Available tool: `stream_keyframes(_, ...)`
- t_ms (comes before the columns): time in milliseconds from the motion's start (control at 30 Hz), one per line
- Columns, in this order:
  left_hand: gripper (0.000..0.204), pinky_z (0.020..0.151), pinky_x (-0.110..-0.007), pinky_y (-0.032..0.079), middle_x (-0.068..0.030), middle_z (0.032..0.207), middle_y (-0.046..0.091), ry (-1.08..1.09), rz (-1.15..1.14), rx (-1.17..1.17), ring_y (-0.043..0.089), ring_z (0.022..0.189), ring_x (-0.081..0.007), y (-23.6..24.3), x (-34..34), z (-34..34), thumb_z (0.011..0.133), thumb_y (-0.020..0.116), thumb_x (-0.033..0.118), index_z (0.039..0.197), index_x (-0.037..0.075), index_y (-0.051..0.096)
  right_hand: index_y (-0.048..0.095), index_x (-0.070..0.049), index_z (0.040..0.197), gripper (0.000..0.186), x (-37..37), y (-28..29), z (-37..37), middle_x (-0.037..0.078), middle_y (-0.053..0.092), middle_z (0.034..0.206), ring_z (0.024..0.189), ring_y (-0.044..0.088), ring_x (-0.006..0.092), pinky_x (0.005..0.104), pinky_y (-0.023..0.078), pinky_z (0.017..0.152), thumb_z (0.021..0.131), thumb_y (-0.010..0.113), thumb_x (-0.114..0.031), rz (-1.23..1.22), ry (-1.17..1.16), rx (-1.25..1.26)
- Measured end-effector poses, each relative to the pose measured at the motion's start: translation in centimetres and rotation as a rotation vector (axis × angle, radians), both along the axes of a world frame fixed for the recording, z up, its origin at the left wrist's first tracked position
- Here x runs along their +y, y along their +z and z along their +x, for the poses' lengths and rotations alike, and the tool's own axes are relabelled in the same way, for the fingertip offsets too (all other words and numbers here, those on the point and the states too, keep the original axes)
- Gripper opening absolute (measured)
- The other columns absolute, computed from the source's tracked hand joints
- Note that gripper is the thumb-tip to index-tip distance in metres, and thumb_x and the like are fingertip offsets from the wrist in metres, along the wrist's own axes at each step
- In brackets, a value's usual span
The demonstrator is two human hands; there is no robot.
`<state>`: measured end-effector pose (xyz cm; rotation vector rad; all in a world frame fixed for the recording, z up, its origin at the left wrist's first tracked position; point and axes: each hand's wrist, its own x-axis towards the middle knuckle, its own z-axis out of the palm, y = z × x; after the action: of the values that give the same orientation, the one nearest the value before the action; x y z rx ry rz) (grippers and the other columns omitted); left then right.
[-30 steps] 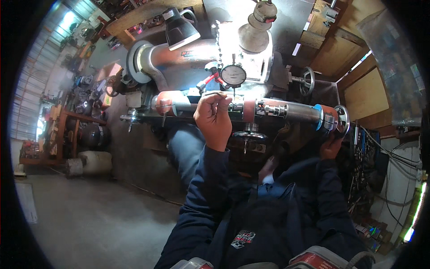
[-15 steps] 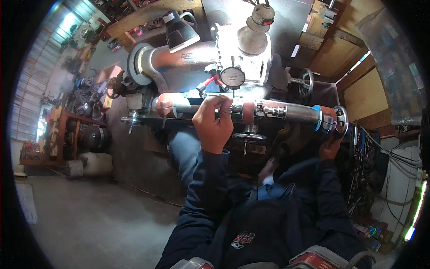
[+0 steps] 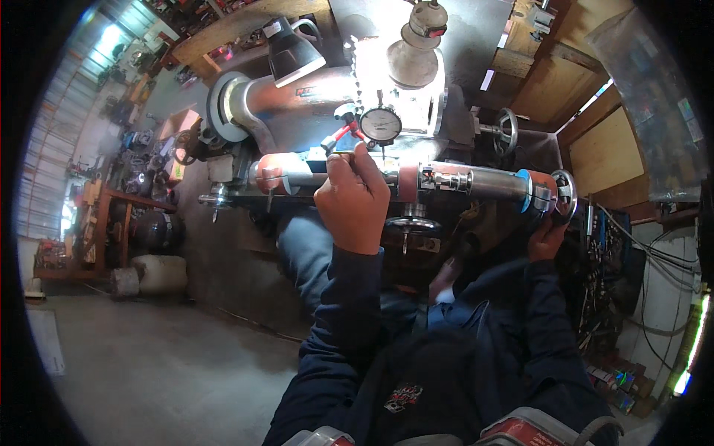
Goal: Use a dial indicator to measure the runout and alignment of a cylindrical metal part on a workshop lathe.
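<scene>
A round dial indicator (image 3: 380, 125) with a pale face stands over a long horizontal steel shaft (image 3: 500, 185) on the machine. A red jointed arm (image 3: 340, 138) is beside the dial. My left hand (image 3: 352, 202) is closed just below them, at the shaft, thumb and fingers drawn together. Whatever the fingertips hold, if anything, is hidden. At the shaft's right end, my right hand (image 3: 547, 239) grips the lower rim of a chrome handwheel (image 3: 568, 196). Part of that hand is in shadow. Reddish collars (image 3: 407, 183) surround the shaft.
Behind the shaft lies a large reddish machine body (image 3: 301, 100), with a black lamp-like tool (image 3: 291, 53) above it. Other handwheels (image 3: 508, 132) stick out at the back right and below the shaft (image 3: 411, 224). Cables and tools hang at the right. A pale tank (image 3: 159, 274) sits on the floor.
My left hand has shifted slightly left, its fingers more curled and its back turned further into view. My right hand stays at the handwheel. The whole view has shifted a little.
</scene>
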<state>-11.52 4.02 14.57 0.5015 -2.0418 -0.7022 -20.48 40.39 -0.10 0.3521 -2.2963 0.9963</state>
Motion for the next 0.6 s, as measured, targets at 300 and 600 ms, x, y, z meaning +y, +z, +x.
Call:
stream_keyframes(300, 0.015, 0.055, -0.033, 0.053, -0.0139, 0.071, 0.066, -0.284, -0.244, 0.019, 0.068, 0.061, -0.0259, -0.4, -1.6, -0.1, 0.097, 0.055, 0.012, 0.095, -0.002, 0.057, 0.049, 0.0, 0.131, 0.036, 0.4, -0.1, -0.1, 0.023, 0.054, 0.127, 0.12, 0.052, 0.0402, 0.0413, 0.038, 0.102, 0.099, 0.045, -0.015, 0.088, 0.01, 0.058)
stream_keyframes(600, 0.016, 0.057, -0.024, 0.054, -0.012, 0.077, 0.067, -0.431, 0.554, 0.442, 0.068, 0.066, -0.0157, 0.4, -0.8, 0.1, 0.099, 0.054, 0.011, 0.109, -0.002, 0.055, 0.048, 0.001, 0.131, 0.036, -0.2, 0.6, 0.2, 0.023, 0.056, 0.125, 0.119, 0.054, 0.0366, 0.0394, 0.04, 0.1, 0.099, 0.044, -0.015, -0.05, 0.028, -0.012)
